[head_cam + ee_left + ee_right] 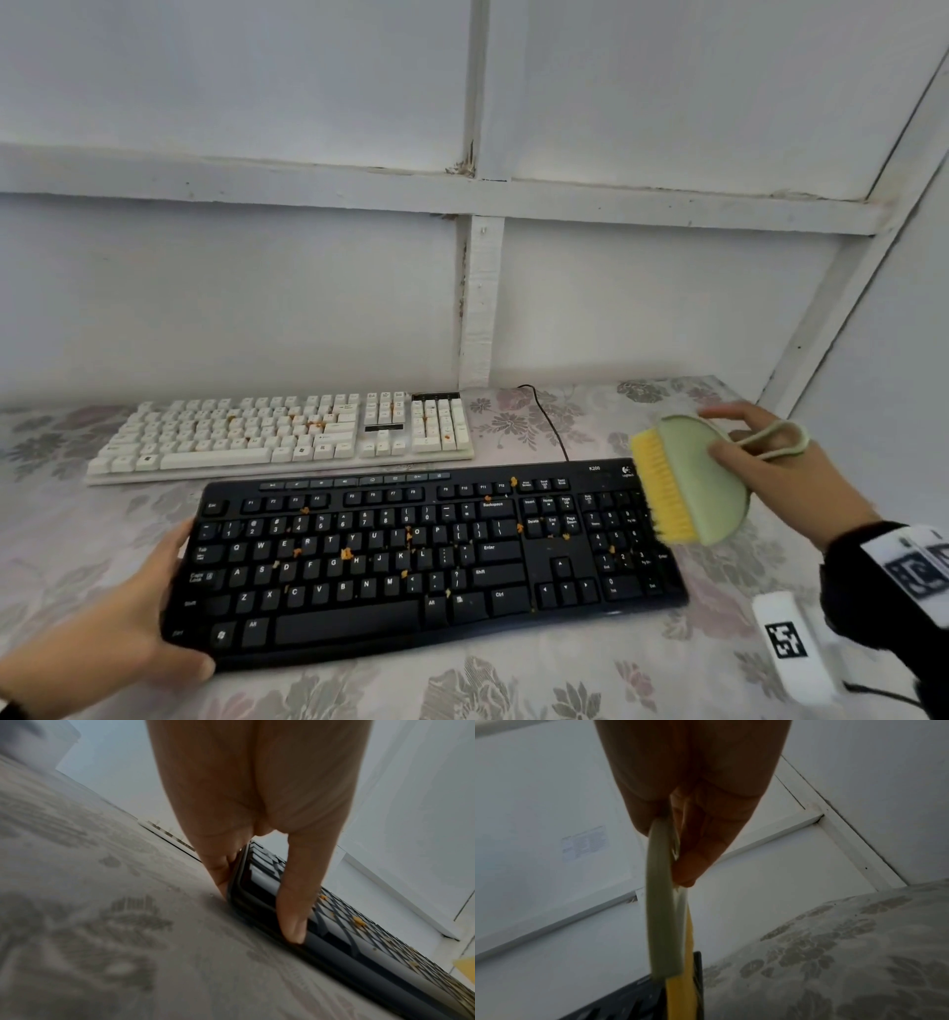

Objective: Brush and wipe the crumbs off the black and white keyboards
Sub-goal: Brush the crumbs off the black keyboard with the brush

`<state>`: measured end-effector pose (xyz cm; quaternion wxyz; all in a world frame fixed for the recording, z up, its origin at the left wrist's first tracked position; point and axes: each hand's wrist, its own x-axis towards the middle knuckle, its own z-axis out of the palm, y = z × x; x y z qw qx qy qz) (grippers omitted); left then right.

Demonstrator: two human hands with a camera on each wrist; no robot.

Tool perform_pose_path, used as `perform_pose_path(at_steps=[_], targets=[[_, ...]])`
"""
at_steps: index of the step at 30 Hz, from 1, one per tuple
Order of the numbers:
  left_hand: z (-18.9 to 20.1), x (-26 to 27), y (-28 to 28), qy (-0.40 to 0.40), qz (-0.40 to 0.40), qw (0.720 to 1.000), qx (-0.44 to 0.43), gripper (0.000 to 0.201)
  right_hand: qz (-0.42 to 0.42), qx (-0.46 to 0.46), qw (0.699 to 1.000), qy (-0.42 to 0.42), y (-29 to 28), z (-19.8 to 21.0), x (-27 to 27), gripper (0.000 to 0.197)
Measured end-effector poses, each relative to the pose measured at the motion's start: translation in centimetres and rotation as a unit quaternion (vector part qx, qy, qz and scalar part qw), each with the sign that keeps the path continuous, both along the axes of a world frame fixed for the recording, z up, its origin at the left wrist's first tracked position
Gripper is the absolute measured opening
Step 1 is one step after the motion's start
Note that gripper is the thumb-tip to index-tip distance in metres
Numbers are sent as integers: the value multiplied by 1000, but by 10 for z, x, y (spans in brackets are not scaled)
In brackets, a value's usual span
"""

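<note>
I see the black keyboard (426,555) lying across the lower middle of the head view on the floral-covered surface (513,683), orange crumbs (347,554) scattered over its keys. My left hand (128,611) grips its left end, thumb on the front edge. My right hand (780,462), at the right of the frame, pinches the green brush (703,478), its yellow bristles over the number pad. The white keyboard (277,437), also crumbed, sits just behind, upper left of the black one.
</note>
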<state>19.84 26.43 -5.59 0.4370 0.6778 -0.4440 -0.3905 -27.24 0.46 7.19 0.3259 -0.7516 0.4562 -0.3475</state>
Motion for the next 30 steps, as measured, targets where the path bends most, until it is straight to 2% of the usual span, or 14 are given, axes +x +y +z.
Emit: perform_pose_path(at_steps=[5, 9, 15, 17, 19, 21, 24, 26, 30], targets=[[-3, 2, -1, -20, 11, 1000, -11, 122, 20, 14, 998, 50, 23, -12, -11, 33], [-8, 6, 0, -25, 9, 1000, -7, 135, 32, 33, 995, 91, 25, -8, -18, 34], [-6, 5, -1, -4, 5, 1000, -1, 142, -13, -31, 999, 20, 15, -1, -6, 34], [-7, 5, -2, 9, 23, 1000, 16, 138, -6, -24, 999, 27, 19, -7, -5, 34], [-8, 5, -2, -27, 8, 999, 26, 134, 4, -4, 999, 37, 26, -12, -8, 34], [-17, 12, 0, -12, 29, 999, 10, 132, 19, 21, 998, 58, 32, -14, -13, 34], [-17, 12, 0, -15, 22, 1000, 3, 139, 32, 37, 994, 99, 30, -7, -17, 32], [-11, 8, 0, -9, 17, 1000, 3, 136, 22, 14, 996, 84, 24, 1, -12, 31], [-9, 5, -2, -4, 27, 1000, 11, 137, -29, -68, 997, -6, 16, 8, 12, 29]])
